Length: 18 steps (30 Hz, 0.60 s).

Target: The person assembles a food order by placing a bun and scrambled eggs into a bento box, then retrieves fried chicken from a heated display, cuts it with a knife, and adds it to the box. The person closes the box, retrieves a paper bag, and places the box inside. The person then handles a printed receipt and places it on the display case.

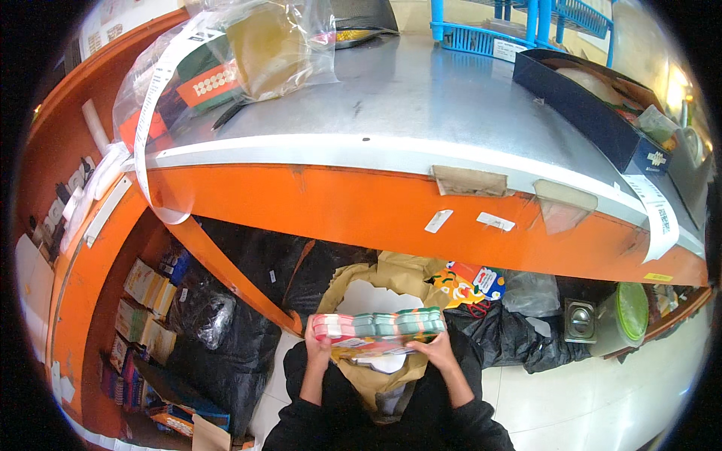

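Between my two hands is a bundle of flat packs with wavy edges, coloured pink-red, white and green; their exact kind is not clear. My left hand grips its left end, and my right hand grips the right end from below. Directly beneath and behind the bundle, a crumpled brown paper bag stands with its mouth wide, showing something white inside. Part of the bag is hidden by the bundle. Right of the bag lie brightly coloured cut-out shapes, orange, red and blue.
An orange-fronted table with a grey top spans ahead. On it are a clear plastic bag, a dark blue box and a blue rack. Black plastic sheeting and a green-lidded tub sit below.
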Each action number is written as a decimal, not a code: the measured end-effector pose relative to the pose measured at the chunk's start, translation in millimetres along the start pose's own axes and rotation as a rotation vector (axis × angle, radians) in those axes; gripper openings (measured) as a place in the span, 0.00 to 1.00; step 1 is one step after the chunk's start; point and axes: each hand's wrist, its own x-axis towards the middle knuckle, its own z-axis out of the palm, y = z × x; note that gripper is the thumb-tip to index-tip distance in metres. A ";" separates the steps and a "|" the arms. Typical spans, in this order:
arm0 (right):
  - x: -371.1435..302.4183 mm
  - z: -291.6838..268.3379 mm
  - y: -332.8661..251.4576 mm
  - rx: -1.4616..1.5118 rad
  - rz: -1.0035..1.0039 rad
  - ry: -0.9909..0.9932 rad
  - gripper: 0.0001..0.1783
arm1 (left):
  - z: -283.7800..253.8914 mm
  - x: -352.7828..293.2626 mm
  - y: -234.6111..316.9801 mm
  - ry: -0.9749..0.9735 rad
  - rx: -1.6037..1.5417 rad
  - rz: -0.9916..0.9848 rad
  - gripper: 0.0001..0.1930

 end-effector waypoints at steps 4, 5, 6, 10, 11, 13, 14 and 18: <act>-7.5 1.2 16.3 -0.019 0.040 0.034 0.37 | 0.2 -16.3 -8.0 -0.012 0.030 -0.009 0.38; -14.0 -2.0 20.9 -0.045 -0.022 0.008 0.37 | -4.9 -22.6 -11.5 0.003 0.038 -0.024 0.38; -18.5 -6.9 25.8 -0.095 -0.016 -0.043 0.35 | -10.6 -24.7 -16.6 -0.029 0.036 -0.004 0.37; -30.4 -12.7 43.2 -0.136 0.034 -0.086 0.27 | -12.8 -40.6 -39.7 -0.021 0.001 0.061 0.37; -30.8 -14.1 42.9 -0.189 -0.037 -0.088 0.28 | -9.5 -40.5 -42.4 0.056 0.039 0.016 0.37; -34.3 -12.8 35.1 -0.394 -0.064 -0.075 0.28 | -3.7 -44.5 -37.2 0.184 0.115 -0.032 0.39; -39.5 -13.6 25.1 -0.421 -0.091 -0.062 0.29 | -0.7 -51.3 -28.0 0.206 0.049 -0.027 0.42; -84.6 -14.8 -39.0 -0.399 -0.155 -0.046 0.31 | 6.3 -62.1 34.5 0.083 0.029 -0.015 0.48</act>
